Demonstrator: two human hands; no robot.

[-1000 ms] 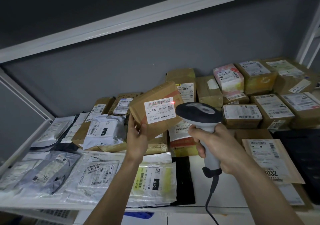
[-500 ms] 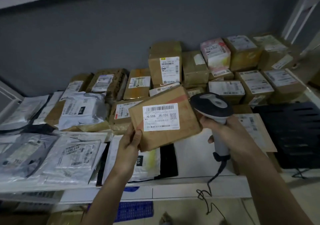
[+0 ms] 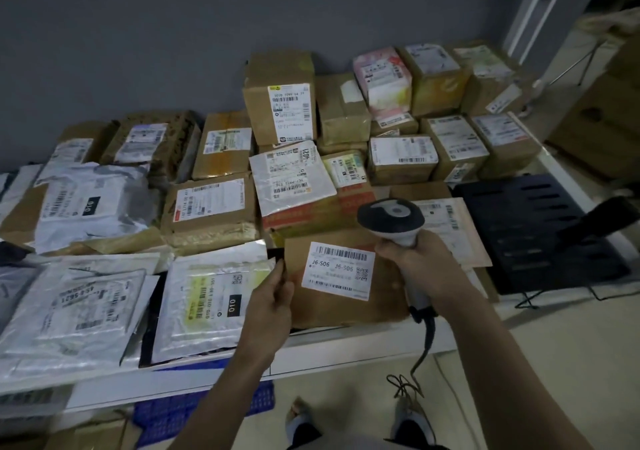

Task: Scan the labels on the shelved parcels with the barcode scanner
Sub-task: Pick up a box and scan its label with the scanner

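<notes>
I am gripping the barcode scanner [image 3: 398,222] by its handle with my right hand [image 3: 420,262], fingers wrapped fully around it, its dark head tilted up and over the back of the brown parcel [image 3: 346,311]. My left hand [image 3: 273,300] is pinching the left edge of that parcel, thumb on top and fingers curled at the side. The parcel is lying flat at the front of the white shelf [image 3: 346,352], its white label [image 3: 337,271] facing up with a barcode and "J6-S06" printed twice. The scanner's cable [image 3: 427,342] is hanging below the shelf edge toward the floor. Just left of my left hand a silver mailer bag [image 3: 204,304] marked "010" is lying flat. Behind, stacked cardboard boxes [image 3: 280,99] are standing against the grey wall, and a black slotted tray [image 3: 533,227] is sitting to the right.
</notes>
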